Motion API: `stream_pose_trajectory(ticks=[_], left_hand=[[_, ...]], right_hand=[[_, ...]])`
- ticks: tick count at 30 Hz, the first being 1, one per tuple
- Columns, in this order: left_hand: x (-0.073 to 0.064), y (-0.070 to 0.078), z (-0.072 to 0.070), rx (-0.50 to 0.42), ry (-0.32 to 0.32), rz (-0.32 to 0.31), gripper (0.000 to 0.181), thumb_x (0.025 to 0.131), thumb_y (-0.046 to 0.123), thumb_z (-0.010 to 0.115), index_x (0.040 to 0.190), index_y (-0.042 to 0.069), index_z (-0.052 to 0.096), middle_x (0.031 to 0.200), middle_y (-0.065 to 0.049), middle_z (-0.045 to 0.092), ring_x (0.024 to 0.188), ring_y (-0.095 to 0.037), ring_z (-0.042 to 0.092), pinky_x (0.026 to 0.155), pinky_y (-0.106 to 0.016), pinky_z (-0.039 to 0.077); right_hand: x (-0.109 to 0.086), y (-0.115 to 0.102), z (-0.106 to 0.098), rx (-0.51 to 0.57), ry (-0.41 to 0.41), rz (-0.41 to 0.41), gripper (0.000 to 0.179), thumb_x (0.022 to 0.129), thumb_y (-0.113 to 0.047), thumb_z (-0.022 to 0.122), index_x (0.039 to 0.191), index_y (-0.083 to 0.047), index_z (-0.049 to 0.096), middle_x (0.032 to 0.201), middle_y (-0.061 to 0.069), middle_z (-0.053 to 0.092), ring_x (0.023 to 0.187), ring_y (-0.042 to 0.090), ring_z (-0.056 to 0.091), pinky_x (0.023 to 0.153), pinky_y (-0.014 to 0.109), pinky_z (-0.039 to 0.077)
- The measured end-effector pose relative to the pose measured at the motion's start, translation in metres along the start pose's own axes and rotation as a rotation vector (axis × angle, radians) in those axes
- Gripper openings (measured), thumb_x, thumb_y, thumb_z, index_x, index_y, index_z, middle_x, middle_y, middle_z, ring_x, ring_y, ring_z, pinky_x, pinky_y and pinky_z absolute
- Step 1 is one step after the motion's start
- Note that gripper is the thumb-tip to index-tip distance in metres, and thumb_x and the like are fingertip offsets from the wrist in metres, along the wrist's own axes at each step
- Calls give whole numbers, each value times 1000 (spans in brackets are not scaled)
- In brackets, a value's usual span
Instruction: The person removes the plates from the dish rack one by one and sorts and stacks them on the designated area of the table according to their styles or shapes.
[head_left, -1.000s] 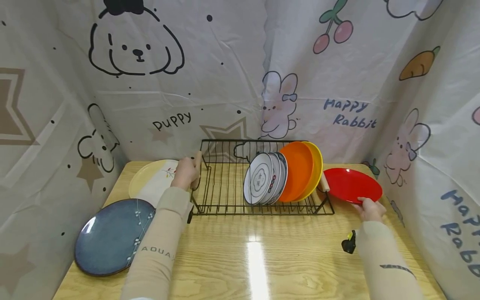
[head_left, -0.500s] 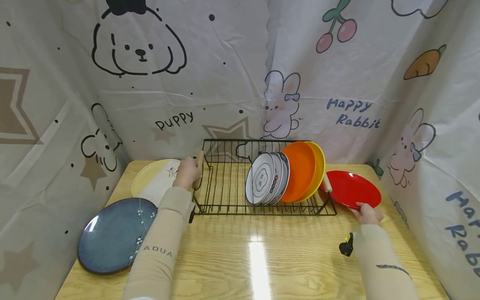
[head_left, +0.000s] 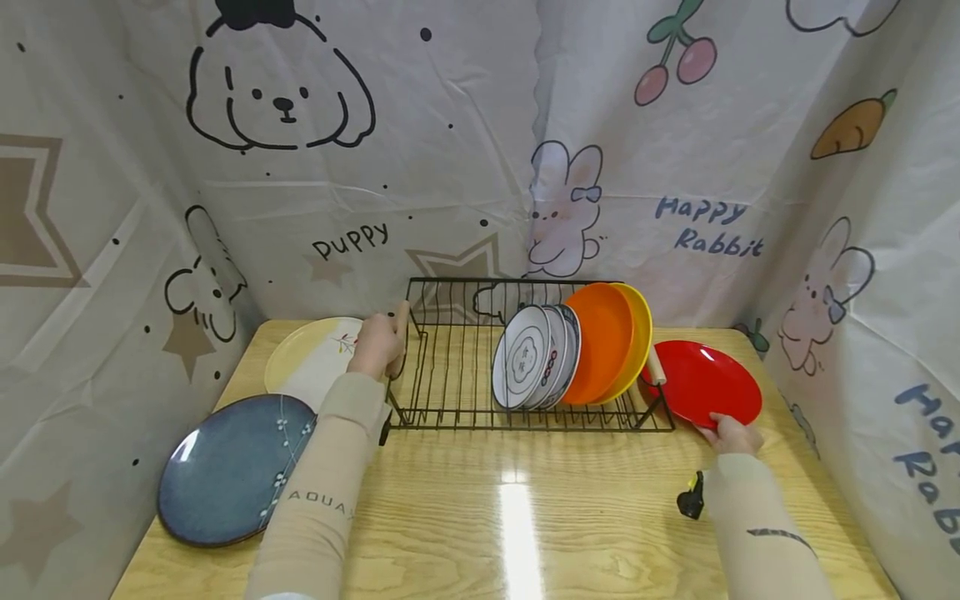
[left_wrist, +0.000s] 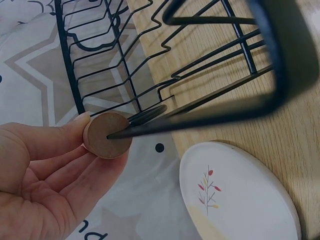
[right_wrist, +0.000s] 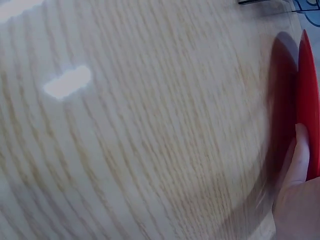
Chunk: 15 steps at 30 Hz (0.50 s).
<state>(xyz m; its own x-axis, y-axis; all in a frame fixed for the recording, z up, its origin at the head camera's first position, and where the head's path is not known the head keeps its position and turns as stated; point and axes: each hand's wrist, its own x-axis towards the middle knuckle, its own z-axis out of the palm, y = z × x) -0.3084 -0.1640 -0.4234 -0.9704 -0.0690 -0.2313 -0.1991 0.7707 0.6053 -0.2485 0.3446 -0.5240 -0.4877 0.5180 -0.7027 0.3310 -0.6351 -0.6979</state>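
My left hand (head_left: 373,345) grips the round wooden handle (left_wrist: 106,135) at the left end of a black wire dish rack (head_left: 450,427). The thumb and fingers lie around that handle in the left wrist view. In the rack's right half, several white patterned bowls (head_left: 521,356), an orange plate (head_left: 603,342) and a yellow plate (head_left: 641,333) stand on edge. To the right of the rack, my right hand (head_left: 733,435) pinches the near rim of a red plate (head_left: 705,379). The right wrist view shows the plate (right_wrist: 307,100) edge-on, a shadow beside it on the table.
A blue-grey plate (head_left: 225,475) with white blossoms lies at the table's left. Behind it is a cream and white plate (head_left: 300,367), partly hidden by my left hand and sleeve. Printed curtains (head_left: 450,167) enclose the wooden table (head_left: 450,517) at the back and sides.
The right hand has drawn the red plate slightly toward me, and its near edge sits lower in view. My left hand keeps its hold on the rack handle. The head view has shifted slightly.
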Motion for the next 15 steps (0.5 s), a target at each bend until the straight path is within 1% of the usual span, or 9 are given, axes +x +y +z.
stream_pose_trajectory(ticks=[2,4,6,9,11,13,15], left_hand=[[0,0,0,-2,0,-2,34,94,7,46,67,0,64,54,-18,60,44,-25,54,50,-32,45],[1,0,0,-2,3,-4,37,95,9,45,65,0,64,54,-19,60,42,-25,54,50,-32,45],[1,1,0,-8,2,-9,36,95,9,45,66,-1,65,54,-20,60,40,-24,53,48,-32,45],[1,0,0,-17,1,-12,33,96,10,45,74,-3,66,56,-20,61,41,-26,54,47,-32,45],[0,0,0,-18,1,-11,28,96,10,44,83,-4,66,56,-20,61,42,-27,55,48,-32,46],[0,1,1,-14,5,-7,27,96,11,44,88,-4,65,57,-20,62,44,-27,56,51,-31,46],[0,0,1,-15,6,-9,26,96,10,44,87,-3,65,58,-20,62,44,-28,57,50,-31,46]], right_hand=[[0,1,-1,-22,16,4,82,86,2,54,148,-17,4,147,-2,24,124,11,35,87,26,41],[-3,1,-1,-42,8,1,84,86,3,53,148,-14,-2,148,0,19,125,11,33,89,26,40],[-6,1,-1,-85,18,-10,83,87,1,53,147,-11,-2,148,2,19,124,11,35,89,23,40],[-9,2,-2,-107,27,-21,81,87,2,54,148,-11,1,149,3,20,123,12,37,89,24,40],[-10,2,-2,-124,35,-28,80,87,1,54,148,-10,3,149,4,22,122,14,39,90,25,40],[-8,3,-3,-135,41,-30,79,87,0,55,148,-11,6,148,3,24,122,14,40,90,26,40],[-6,4,-4,-158,52,-28,78,87,-3,57,148,-11,8,147,3,27,122,14,41,89,26,40]])
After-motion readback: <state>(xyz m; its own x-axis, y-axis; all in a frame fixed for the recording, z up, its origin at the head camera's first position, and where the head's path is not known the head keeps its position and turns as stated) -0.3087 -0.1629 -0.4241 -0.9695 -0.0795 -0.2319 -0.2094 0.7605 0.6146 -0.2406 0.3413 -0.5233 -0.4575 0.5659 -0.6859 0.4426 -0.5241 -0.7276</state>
